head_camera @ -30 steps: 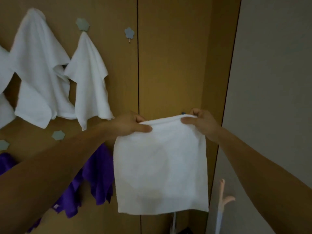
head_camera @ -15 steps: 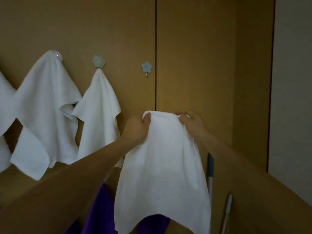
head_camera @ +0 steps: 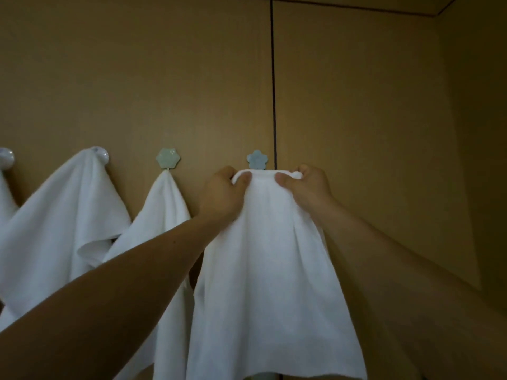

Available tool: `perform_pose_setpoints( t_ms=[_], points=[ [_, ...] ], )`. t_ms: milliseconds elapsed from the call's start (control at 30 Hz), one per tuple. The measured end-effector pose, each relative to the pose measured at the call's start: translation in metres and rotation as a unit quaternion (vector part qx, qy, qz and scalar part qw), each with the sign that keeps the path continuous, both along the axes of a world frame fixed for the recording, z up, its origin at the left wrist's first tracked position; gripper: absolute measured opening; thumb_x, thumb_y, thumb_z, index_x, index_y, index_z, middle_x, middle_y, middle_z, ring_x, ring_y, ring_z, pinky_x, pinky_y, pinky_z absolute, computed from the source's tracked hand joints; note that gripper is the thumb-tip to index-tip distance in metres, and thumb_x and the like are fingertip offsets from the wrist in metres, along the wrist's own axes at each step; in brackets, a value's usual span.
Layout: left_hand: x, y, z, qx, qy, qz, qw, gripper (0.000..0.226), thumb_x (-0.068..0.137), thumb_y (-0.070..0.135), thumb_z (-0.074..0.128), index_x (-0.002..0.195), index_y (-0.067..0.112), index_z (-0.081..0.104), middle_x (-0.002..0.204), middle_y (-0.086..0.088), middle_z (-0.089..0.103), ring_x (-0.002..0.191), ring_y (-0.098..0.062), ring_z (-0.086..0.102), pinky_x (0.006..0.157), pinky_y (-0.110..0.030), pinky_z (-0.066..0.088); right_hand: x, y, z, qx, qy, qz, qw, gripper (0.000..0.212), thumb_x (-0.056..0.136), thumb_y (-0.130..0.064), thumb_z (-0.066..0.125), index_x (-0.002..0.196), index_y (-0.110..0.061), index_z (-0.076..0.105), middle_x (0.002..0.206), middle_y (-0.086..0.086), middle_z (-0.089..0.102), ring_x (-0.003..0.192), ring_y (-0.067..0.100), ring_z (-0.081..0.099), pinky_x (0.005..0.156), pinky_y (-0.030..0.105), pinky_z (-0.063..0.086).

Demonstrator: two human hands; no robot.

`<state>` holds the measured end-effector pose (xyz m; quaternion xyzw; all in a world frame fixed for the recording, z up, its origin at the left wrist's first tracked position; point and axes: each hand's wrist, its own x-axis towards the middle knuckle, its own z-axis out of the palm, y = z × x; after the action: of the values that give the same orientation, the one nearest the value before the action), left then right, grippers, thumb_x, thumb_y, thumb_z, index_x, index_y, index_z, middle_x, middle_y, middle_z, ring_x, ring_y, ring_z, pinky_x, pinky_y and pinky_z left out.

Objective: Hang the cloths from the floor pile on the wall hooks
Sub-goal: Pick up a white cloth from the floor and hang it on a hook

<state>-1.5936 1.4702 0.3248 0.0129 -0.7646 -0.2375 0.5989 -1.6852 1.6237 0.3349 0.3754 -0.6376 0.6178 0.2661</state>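
I held a white cloth [head_camera: 271, 259] up against the wooden wall [head_camera: 356, 105] with both hands. My left hand [head_camera: 223, 194] gripped its top edge, the thumb [head_camera: 242, 178] pressed over the front of the fabric and the other fingers curled out of sight behind it. My right hand [head_camera: 307, 187] did the same on the other side, its thumb [head_camera: 284, 179] pinching the hem against the hidden fingers, with a small bunch of cloth poking out above the knuckles. Between my two thumbs the top edge ran taut and nearly level.

Just above that stretch of hem, between my hands, sat a blue flower-shaped hook [head_camera: 257, 159]; the cloth's edge covered its lower part, so I could not tell whether the fabric had caught on the peg. The rest of the cloth hung straight down from my fingers, spreading wider toward its lower edge.

To the left of my left hand, a green flower-shaped hook [head_camera: 168, 158] carried a second white cloth [head_camera: 162, 231] hanging by one corner. Farther left, a third white cloth [head_camera: 63, 215] draped from a round white hook [head_camera: 101, 154], and another round hook [head_camera: 6, 158] showed at the edge of my view. A dark vertical seam [head_camera: 273, 78] in the wall rose just above my right thumb.
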Motion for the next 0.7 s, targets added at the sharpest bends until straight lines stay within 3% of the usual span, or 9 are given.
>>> perform_pose_setpoints(
  t_ms=[100, 200, 267, 333, 400, 467, 533, 633, 700],
  points=[
    [-0.017, -0.013, 0.033, -0.013, 0.026, 0.041, 0.999, 0.027, 0.096, 0.044, 0.045, 0.084, 0.022, 0.054, 0.072, 0.012, 0.052, 0.066, -0.003, 0.048, 0.054, -0.018, 0.027, -0.013, -0.018, 0.035, 0.005, 0.040, -0.040, 0.998, 0.020, 0.082, -0.038, 0.069, 0.082, -0.021, 0.059, 0.091, 0.002, 0.067, 0.084, 0.022, 0.063, 0.076, 0.036, 0.052],
    [-0.030, -0.031, 0.054, -0.034, -0.004, 0.099, 0.995, 0.032, 0.095, 0.041, 0.047, 0.080, 0.015, 0.056, 0.070, 0.004, 0.054, 0.066, -0.015, 0.050, 0.055, -0.027, 0.031, -0.030, -0.031, 0.054, 0.029, 0.043, -0.081, 0.995, 0.018, 0.080, -0.036, 0.069, 0.091, -0.021, 0.064, 0.100, 0.004, 0.069, 0.091, 0.024, 0.065, 0.081, 0.037, 0.055],
    [-0.036, -0.037, 0.056, -0.062, -0.039, 0.152, 0.986, 0.033, 0.096, 0.042, 0.046, 0.081, 0.014, 0.057, 0.070, 0.003, 0.052, 0.068, -0.019, 0.049, 0.060, -0.030, 0.032, -0.041, -0.038, 0.053, 0.054, 0.038, -0.113, 0.991, 0.019, 0.079, -0.038, 0.069, 0.091, -0.024, 0.063, 0.098, 0.001, 0.068, 0.087, 0.023, 0.064, 0.071, 0.030, 0.052],
    [-0.038, -0.038, 0.054, -0.087, -0.060, 0.198, 0.974, 0.034, 0.096, 0.044, 0.043, 0.082, 0.016, 0.056, 0.069, 0.003, 0.050, 0.067, -0.018, 0.047, 0.060, -0.030, 0.031, -0.048, -0.041, 0.046, 0.052, 0.045, -0.148, 0.987, 0.022, 0.078, -0.044, 0.067, 0.087, -0.028, 0.056, 0.087, -0.005, 0.061, 0.078, 0.018, 0.060, 0.056, 0.024, 0.040],
    [-0.038, -0.035, 0.052, -0.078, -0.107, 0.214, 0.968, 0.038, 0.094, 0.044, 0.042, 0.078, 0.012, 0.057, 0.071, -0.001, 0.052, 0.067, -0.021, 0.049, 0.061, -0.029, 0.033, -0.051, -0.040, 0.041, 0.059, 0.028, -0.142, 0.988, 0.027, 0.074, -0.046, 0.069, 0.085, -0.027, 0.052, 0.080, -0.009, 0.055, 0.072, 0.015, 0.057, 0.053, 0.022, 0.037],
    [-0.038, -0.030, 0.048, -0.010, -0.162, 0.161, 0.973, 0.038, 0.092, 0.039, 0.047, 0.071, 0.008, 0.055, 0.068, -0.002, 0.053, 0.061, -0.018, 0.050, 0.054, -0.028, 0.033, -0.052, -0.036, 0.038, 0.060, -0.014, -0.091, 0.994, 0.027, 0.067, -0.038, 0.072, 0.081, -0.021, 0.057, 0.079, -0.008, 0.060, 0.073, 0.015, 0.061, 0.060, 0.026, 0.047],
    [-0.034, -0.025, 0.041, 0.082, -0.207, 0.081, 0.971, 0.030, 0.093, 0.035, 0.052, 0.078, 0.009, 0.056, 0.073, 0.002, 0.054, 0.063, -0.013, 0.049, 0.054, -0.026, 0.033, -0.050, -0.032, 0.033, 0.053, -0.054, -0.052, 0.996, 0.019, 0.065, -0.026, 0.073, 0.075, -0.016, 0.061, 0.078, -0.002, 0.065, 0.074, 0.019, 0.065, 0.067, 0.032, 0.053],
    [-0.030, -0.021, 0.029, 0.166, -0.242, -0.079, 0.953, 0.021, 0.096, 0.028, 0.053, 0.093, 0.011, 0.065, 0.105, -0.002, 0.064, 0.082, -0.015, 0.056, 0.066, -0.026, 0.041, -0.042, -0.030, 0.026, 0.095, -0.073, -0.056, 0.991, 0.018, 0.067, -0.019, 0.069, 0.063, -0.014, 0.052, 0.065, 0.001, 0.057, 0.060, 0.019, 0.058, 0.054, 0.026, 0.042],
    [-0.029, -0.018, 0.023, 0.161, -0.265, -0.116, 0.944, 0.026, 0.100, 0.018, 0.048, 0.115, 0.003, 0.063, 0.127, -0.011, 0.058, 0.101, -0.023, 0.057, 0.078, -0.029, 0.044, -0.035, -0.030, 0.022, 0.153, -0.058, -0.085, 0.983, 0.023, 0.070, -0.022, 0.066, 0.060, -0.016, 0.046, 0.060, 0.000, 0.050, 0.052, 0.017, 0.049, 0.049, 0.022, 0.033]
  ],
)
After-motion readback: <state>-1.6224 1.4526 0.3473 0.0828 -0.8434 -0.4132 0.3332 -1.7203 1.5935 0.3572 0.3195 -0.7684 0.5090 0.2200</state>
